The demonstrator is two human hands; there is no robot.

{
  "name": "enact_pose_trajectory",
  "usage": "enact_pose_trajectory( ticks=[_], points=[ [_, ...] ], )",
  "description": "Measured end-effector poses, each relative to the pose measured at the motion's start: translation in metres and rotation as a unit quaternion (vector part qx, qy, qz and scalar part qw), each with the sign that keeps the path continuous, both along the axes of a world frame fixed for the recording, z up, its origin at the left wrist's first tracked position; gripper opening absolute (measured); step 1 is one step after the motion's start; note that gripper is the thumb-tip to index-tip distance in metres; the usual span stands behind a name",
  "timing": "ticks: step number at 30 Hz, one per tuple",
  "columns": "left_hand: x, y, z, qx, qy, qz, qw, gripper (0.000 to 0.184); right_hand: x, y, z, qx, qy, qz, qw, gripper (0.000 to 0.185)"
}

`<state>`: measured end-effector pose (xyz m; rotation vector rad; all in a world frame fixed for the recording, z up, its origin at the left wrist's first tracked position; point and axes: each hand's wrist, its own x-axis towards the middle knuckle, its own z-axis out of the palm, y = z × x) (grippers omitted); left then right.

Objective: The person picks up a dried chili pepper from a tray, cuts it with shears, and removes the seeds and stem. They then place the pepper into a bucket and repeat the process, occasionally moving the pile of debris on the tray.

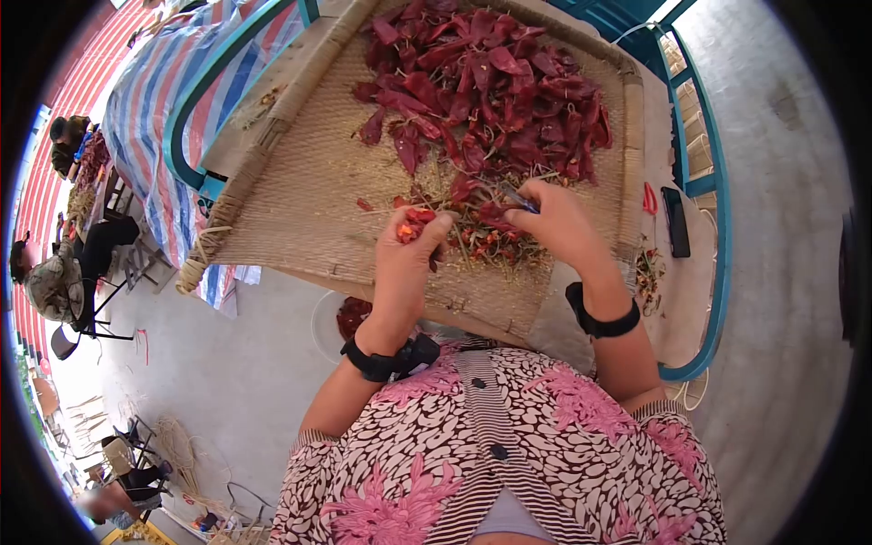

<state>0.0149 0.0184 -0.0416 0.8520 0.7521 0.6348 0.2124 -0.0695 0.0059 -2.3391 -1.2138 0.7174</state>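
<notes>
My left hand [409, 254] is closed around a red pepper piece [416, 224] with orange bits showing at its top. To its right, my right hand [554, 218] grips a small metal tool [518, 197], perhaps scissors, whose tip points up and left toward a dried pepper. Both hands are over the front part of a woven tray [309, 200]. A large heap of dark red dried peppers [509, 82] covers the tray's far side. Stems, seeds and small red scraps [495, 245] lie between and beyond my hands.
A black phone [675, 222] and red-handled scissors [649, 198] lie right of the tray, inside a teal metal frame [722, 218]. Below the tray's front edge, a clear container [329, 329] holds red pieces. Striped sheeting [182, 118] and several seated people are at the left.
</notes>
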Motion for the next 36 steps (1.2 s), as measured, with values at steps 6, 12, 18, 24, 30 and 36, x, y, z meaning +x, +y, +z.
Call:
enact_pose_trajectory(
  ticks=[6,12,18,24,30,36],
  points=[
    [0.018,-0.019,0.002,-0.022,-0.007,-0.071,0.997,0.021,-0.016,-0.035,-0.018,0.156,0.387,-0.190,0.889,0.024],
    [0.027,-0.028,0.007,-0.037,-0.101,-0.047,0.993,0.021,-0.046,-0.042,-0.023,0.196,0.530,-0.187,0.804,0.023],
    [0.013,-0.018,0.009,0.091,-0.022,0.020,0.995,0.021,-0.034,-0.051,-0.023,0.178,0.525,-0.216,0.804,0.017],
    [0.000,-0.004,0.005,0.196,0.027,-0.041,0.979,0.024,-0.006,-0.060,-0.036,0.268,0.177,-0.189,0.928,0.022],
    [-0.001,0.000,0.015,0.218,0.061,-0.128,0.966,0.019,-0.046,-0.039,-0.011,0.241,0.222,-0.082,0.941,0.031],
    [-0.001,0.000,0.014,0.039,-0.025,-0.162,0.986,0.029,-0.029,-0.024,-0.016,0.126,0.446,-0.020,0.886,0.030]
  ],
)
